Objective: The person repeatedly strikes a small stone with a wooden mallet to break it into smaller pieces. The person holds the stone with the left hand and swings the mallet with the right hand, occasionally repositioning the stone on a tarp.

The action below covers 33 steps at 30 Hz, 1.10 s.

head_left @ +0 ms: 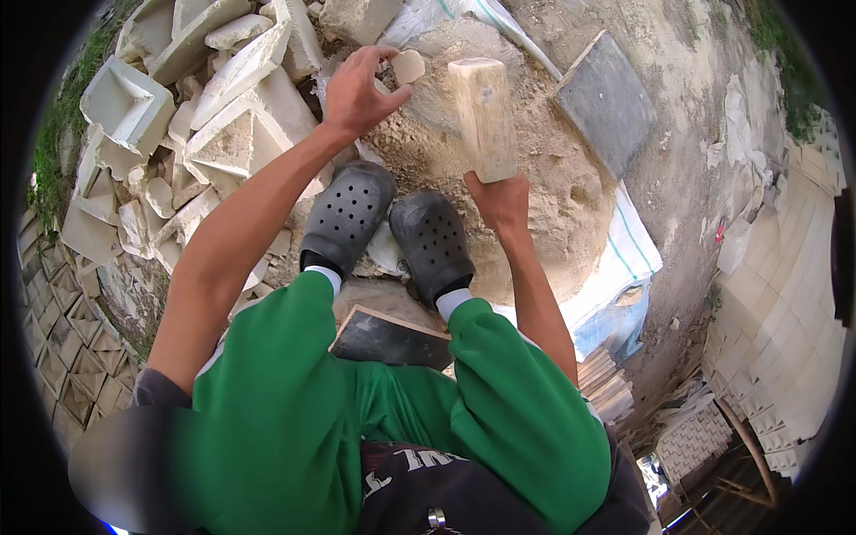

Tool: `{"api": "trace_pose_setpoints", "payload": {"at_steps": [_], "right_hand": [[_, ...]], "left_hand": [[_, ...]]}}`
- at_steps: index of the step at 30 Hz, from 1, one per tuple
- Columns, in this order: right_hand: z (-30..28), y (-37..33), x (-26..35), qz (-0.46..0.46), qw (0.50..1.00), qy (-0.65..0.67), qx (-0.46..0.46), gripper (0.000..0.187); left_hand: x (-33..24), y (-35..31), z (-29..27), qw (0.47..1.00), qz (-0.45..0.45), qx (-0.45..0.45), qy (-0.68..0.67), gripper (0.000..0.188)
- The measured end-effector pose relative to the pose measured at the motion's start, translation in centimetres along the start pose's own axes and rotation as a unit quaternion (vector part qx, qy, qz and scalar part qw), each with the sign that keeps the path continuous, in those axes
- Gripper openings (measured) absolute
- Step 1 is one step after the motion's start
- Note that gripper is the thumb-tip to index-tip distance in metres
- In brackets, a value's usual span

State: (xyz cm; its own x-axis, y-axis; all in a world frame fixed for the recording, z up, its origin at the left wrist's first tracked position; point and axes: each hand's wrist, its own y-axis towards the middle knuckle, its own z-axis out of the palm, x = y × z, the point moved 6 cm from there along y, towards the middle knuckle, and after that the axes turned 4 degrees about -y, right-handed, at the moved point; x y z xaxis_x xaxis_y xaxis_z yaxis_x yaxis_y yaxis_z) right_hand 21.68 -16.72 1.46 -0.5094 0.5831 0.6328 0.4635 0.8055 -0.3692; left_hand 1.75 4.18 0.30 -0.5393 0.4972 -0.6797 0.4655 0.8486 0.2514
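Note:
My left hand [358,94] reaches over the edge of a rubble heap, its thumb and fingers curved around a small pale chunk [408,67] that looks like plaster or stone. In my right hand [501,203] is a thick wooden mallet [482,116], its block-shaped head pointing away from me; the grip is hidden in the fist. Beneath both hands spreads a mound of crumbled, sandy powder [544,201], with a white woven sack [631,234] under its right edge.
Broken cream-coloured moulded pieces [241,134] are piled at the left. A dark square slab [608,102] lies at the mound's far right. My grey clogs [348,209] stand at its near edge, with a dark-topped board [390,337] between my legs. Pale tiles [771,330] cover the right side.

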Motion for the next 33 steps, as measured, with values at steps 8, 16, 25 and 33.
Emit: {"api": "trace_pose_setpoints", "payload": {"at_steps": [8,16,25,33], "right_hand": [[0.2,0.3,3.3,0.087,0.991,-0.059,0.082,0.044],[0.0,-1.0,3.9,0.032,0.999,-0.032,0.022,0.041],[1.0,-2.6,0.0,0.003,0.997,-0.057,-0.053,0.037],[-0.8,-3.0,1.4,-0.014,0.996,-0.037,-0.077,0.035]], "left_hand": [[0.8,-0.5,-0.6,0.998,-0.054,-0.008,-0.027,0.053],[0.6,-0.9,-0.6,0.998,-0.053,0.01,-0.015,0.055],[0.4,-1.1,0.0,0.997,0.007,0.07,0.019,0.051],[0.9,-1.2,-0.3,0.994,-0.003,0.103,0.038,0.053]]}}
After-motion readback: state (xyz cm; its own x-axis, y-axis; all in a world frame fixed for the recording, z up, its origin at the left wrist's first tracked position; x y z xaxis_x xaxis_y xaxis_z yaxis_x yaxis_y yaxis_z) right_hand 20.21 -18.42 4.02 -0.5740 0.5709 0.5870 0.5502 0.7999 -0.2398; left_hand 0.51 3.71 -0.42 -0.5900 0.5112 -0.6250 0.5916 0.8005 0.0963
